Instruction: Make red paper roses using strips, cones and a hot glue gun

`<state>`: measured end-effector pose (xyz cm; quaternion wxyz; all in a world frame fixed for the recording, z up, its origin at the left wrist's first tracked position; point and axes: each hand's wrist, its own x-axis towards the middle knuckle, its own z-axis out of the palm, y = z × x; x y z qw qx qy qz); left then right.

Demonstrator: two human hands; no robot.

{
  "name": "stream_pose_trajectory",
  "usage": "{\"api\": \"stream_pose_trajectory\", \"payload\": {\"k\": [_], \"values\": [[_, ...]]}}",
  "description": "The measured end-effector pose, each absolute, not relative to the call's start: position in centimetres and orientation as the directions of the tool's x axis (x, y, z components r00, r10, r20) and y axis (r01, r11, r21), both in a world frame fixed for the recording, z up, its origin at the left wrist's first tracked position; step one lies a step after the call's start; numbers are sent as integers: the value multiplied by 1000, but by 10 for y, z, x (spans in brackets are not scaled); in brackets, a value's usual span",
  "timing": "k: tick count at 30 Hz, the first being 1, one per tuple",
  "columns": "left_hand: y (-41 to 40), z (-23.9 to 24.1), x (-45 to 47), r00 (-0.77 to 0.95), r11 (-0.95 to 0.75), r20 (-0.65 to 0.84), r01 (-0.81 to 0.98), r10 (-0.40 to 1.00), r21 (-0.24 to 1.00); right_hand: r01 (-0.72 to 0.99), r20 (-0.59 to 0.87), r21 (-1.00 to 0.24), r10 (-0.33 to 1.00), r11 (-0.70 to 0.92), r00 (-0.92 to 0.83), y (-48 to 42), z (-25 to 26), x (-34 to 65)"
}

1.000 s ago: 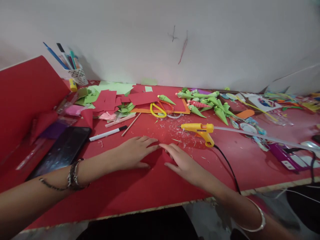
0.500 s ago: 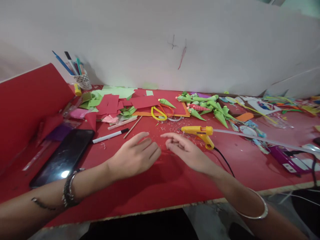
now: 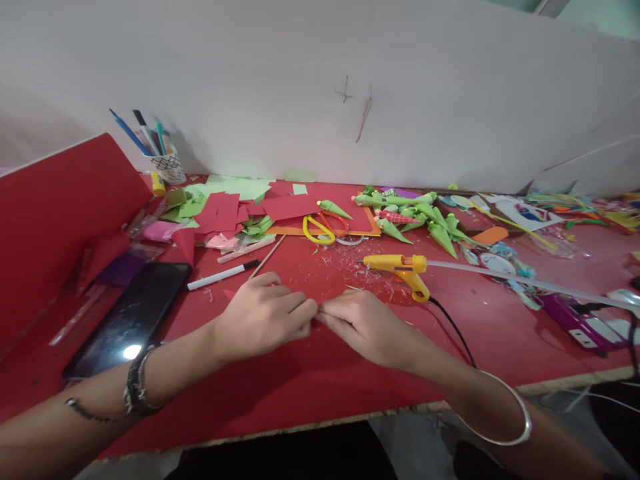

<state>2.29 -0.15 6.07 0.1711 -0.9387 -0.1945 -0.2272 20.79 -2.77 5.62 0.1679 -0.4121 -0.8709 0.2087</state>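
Table edge: the red tabletop (image 3: 300, 393) came closest at its rough rim, nearer than the yellow glue gun (image 3: 393, 265).
Wrists: a white bangle (image 3: 527, 430) circled the right one, to the near right of the glue gun; a dark braided bracelet (image 3: 134, 387) circled the left, to its near left.
Right hand (image 3: 373, 327): just nearer than the glue gun, thumb and fingers drawn together, tips meeting the left hand's; whether they pinched anything could not be told.
Left hand (image 3: 265, 313): left of the glue gun, back upward, fingers curled in; what they grasped, if anything, was hidden.
Red piece (image 3: 229, 293): only a small tip showed, beside the left hand's far side, left of the glue gun.
Phone (image 3: 133, 313): flat, well left of the glue gun.
Purple socket box (image 3: 565, 317): right of the glue gun and slightly nearer.
Glue gun: on its side, nozzle leftward, a translucent rod (image 3: 480, 270) at its back.
Marker (image 3: 223, 275): capped in black, left of the glue gun.
Green cones (image 3: 443, 237): heaped just beyond the glue gun.
Red papers (image 3: 217, 212): overlapping, beyond and left of the glue gun.
Pen cup (image 3: 170, 169): far left beyond the glue gun, against the white wall (image 3: 280, 80).
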Motion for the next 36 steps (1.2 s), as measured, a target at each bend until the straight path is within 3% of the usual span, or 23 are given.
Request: {"api": "stream_pose_trajectory", "payload": {"k": [6, 18, 20, 23, 24, 27, 31, 36], "values": [[8, 64, 2, 834, -842, 481, 448, 271, -302, 650, -4, -614, 821, 449, -570, -29, 66, 220], [35, 55, -41, 759, -670, 507, 627, 409, -399, 690, -58, -580, 823, 433, -565, -27, 64, 234], [39, 60, -45, 678, -604, 545, 717, 492, -347, 694, -61, -573, 822, 435, -566, -27, 64, 235], [37, 66, -42, 559, -610, 512, 788, 652, -84, 671, -45, -566, 795, 479, -605, -27, 63, 234], [34, 67, -38, 612, -683, 420, 730, 670, 27, 655, -31, -564, 780, 503, -625, -26, 62, 233], [19, 68, -23, 829, -815, 93, 511, 551, 275, 624, 12, -531, 742, 572, -670, -24, 60, 228], [-2, 66, -8, 838, -797, 0, 519, 546, 309, 653, 128, -374, 734, 658, -667, -20, 58, 221], [-11, 64, 4, 839, -816, -40, 538, 543, 211, 605, 307, -164, 623, 779, -720, -17, 53, 200]]}}
